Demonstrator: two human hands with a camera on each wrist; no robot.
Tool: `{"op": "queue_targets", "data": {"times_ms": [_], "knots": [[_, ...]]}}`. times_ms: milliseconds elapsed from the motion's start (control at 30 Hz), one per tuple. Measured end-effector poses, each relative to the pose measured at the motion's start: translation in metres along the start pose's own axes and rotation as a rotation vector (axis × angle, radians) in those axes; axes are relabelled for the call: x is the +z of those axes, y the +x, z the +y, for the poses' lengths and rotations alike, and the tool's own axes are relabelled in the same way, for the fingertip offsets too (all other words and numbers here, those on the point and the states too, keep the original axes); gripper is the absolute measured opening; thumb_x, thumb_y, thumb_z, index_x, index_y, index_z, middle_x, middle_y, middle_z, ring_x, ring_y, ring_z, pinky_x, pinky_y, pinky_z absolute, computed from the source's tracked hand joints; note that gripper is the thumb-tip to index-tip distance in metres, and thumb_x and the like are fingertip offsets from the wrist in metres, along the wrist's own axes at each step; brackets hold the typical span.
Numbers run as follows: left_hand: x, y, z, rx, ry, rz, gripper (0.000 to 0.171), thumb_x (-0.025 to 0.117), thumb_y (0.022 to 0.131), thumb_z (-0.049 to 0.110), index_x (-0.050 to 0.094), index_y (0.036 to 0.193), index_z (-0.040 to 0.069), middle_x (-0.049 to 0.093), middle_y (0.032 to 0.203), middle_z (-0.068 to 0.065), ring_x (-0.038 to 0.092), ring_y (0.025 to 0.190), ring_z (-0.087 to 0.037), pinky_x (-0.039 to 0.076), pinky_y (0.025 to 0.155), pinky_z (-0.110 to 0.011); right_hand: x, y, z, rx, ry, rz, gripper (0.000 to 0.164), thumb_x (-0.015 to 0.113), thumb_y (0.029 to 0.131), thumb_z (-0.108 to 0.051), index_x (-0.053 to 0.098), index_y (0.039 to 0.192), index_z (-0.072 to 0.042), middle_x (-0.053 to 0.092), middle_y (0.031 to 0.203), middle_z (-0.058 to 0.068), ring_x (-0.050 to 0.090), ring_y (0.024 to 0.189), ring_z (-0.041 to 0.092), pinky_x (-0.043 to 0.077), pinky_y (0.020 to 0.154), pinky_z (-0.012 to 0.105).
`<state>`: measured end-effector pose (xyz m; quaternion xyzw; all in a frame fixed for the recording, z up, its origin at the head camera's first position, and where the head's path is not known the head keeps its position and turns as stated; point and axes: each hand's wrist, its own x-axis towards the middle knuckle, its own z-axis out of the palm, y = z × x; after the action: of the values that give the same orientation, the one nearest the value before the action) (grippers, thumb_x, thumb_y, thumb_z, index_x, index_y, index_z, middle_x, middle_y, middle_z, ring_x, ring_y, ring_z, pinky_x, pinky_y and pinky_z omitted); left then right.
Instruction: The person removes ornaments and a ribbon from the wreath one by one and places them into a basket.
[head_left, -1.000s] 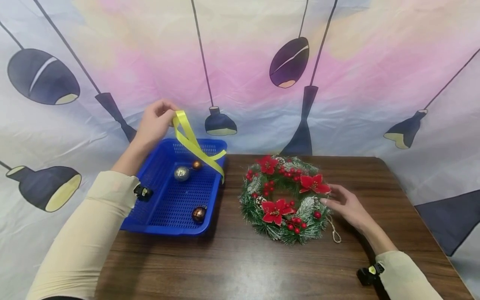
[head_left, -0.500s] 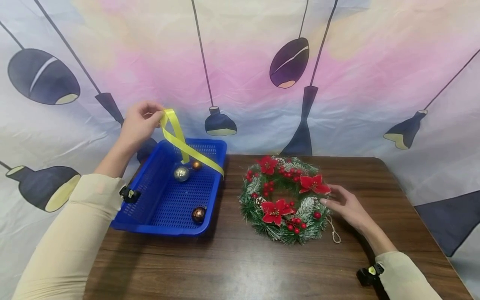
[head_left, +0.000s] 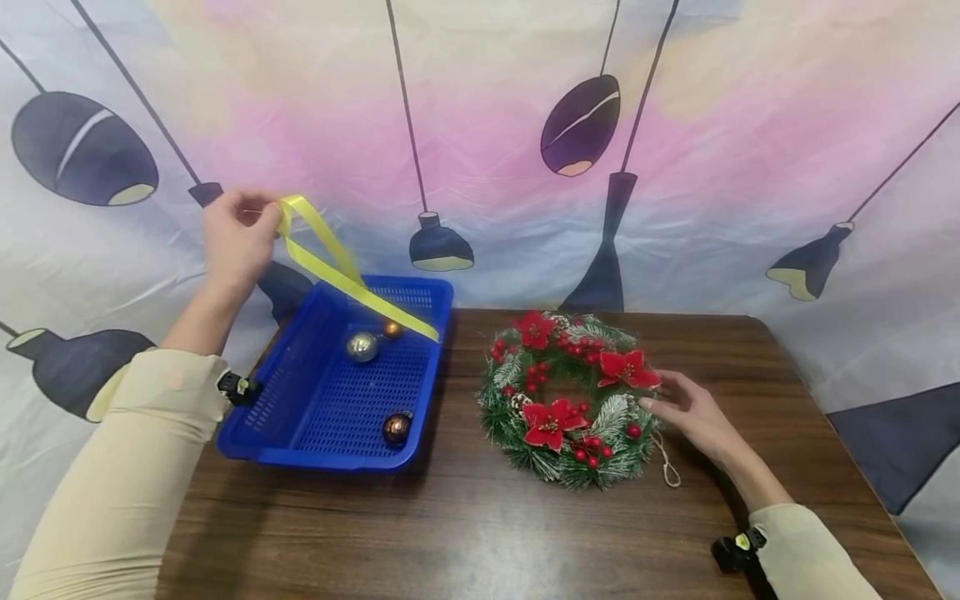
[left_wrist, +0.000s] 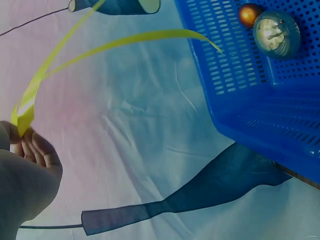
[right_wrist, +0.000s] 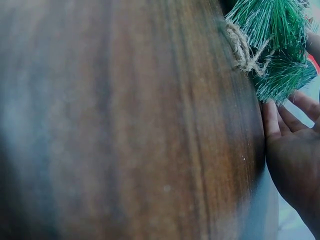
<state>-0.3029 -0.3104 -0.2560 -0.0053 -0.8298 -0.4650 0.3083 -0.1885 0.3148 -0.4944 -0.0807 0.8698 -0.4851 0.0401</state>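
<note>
My left hand point(head_left: 238, 237) is raised above the far left side of the blue basket point(head_left: 322, 458), pinching a yellow satin ribbon point(head_left: 326, 271) between thumb and fingertips. The ribbon is looped at the hand, and its two tails trail down to the right over the basket. In the left wrist view the same ribbon point(left_wrist: 30, 100) rises from the fingertips. A Christmas wreath point(head_left: 517, 442) with red poinsettias, berries and frosted sprigs lies flat on the table. My right hand point(head_left: 697, 412) holds its right edge, thumb on top and fingers against the outer side.
Inside the basket lie a silver bauble point(head_left: 362, 347), a small copper bauble point(head_left: 392, 330) and a dark brown bauble point(head_left: 397, 428). A twine loop point(head_left: 670, 471) sticks out from the wreath. The wooden table point(head_left: 480, 533) meets a printed cloth backdrop point(head_left: 495, 167) behind.
My left hand has moved left and slightly up, drawing the ribbon with it across the basket. The right hand and the wreath have stayed in place.
</note>
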Motion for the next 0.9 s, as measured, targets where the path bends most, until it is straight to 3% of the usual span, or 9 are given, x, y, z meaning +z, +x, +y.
{"op": "queue_targets", "data": {"times_ms": [133,267,400,533,767,900], "knots": [[-0.006,0.0,-0.001,-0.03,-0.008,0.011,0.014,0.061,0.098,0.013,0.074,0.104,0.015,0.064,0.091,0.011,0.061,0.078,-0.003,0.05,0.069,-0.012,-0.001,0.0,0.0,-0.002,0.006,0.002,0.068,0.07,0.104,-0.036,0.042,0.158,-0.004,0.051,0.152,0.025,0.052,0.138,0.047,0.048,0.095,0.021],[-0.005,-0.005,-0.005,-0.033,0.027,-0.083,0.013,0.063,0.1,0.016,0.073,0.108,0.011,0.067,0.092,0.01,0.062,0.078,-0.003,0.052,0.068,-0.012,-0.002,0.001,0.0,-0.001,0.005,0.003,0.068,0.07,0.104,-0.035,0.042,0.158,-0.004,0.051,0.152,0.025,0.053,0.137,0.048,0.048,0.095,0.022],[0.006,-0.017,-0.012,0.004,0.1,-0.212,0.026,0.062,0.104,0.023,0.071,0.119,0.002,0.07,0.098,0.003,0.062,0.078,0.0,0.051,0.068,-0.013,-0.003,0.001,0.001,-0.003,0.006,0.004,0.068,0.07,0.104,-0.035,0.042,0.158,-0.003,0.051,0.152,0.026,0.053,0.137,0.048,0.048,0.094,0.02],[0.019,-0.029,-0.016,0.023,0.146,-0.302,0.032,0.061,0.106,0.028,0.071,0.122,0.002,0.071,0.104,-0.007,0.062,0.081,0.0,0.051,0.069,-0.013,-0.003,0.001,0.001,-0.004,0.004,0.003,0.069,0.07,0.104,-0.035,0.042,0.158,-0.002,0.051,0.152,0.026,0.053,0.137,0.048,0.047,0.094,0.017],[0.039,-0.042,-0.014,0.023,0.135,-0.361,0.031,0.064,0.106,0.028,0.072,0.121,0.002,0.071,0.106,-0.012,0.063,0.089,-0.006,0.048,0.076,-0.019,-0.002,0.0,0.002,0.0,0.001,0.005,0.069,0.07,0.104,-0.035,0.042,0.157,-0.002,0.051,0.152,0.026,0.052,0.138,0.048,0.047,0.093,0.018],[0.044,-0.05,-0.013,-0.003,0.117,-0.42,0.032,0.062,0.108,0.026,0.07,0.124,0.0,0.07,0.112,-0.016,0.068,0.097,-0.021,0.052,0.075,-0.02,-0.001,0.0,0.002,-0.003,0.005,0.003,0.069,0.07,0.104,-0.035,0.043,0.157,-0.002,0.051,0.152,0.026,0.052,0.138,0.047,0.048,0.094,0.019]]}}
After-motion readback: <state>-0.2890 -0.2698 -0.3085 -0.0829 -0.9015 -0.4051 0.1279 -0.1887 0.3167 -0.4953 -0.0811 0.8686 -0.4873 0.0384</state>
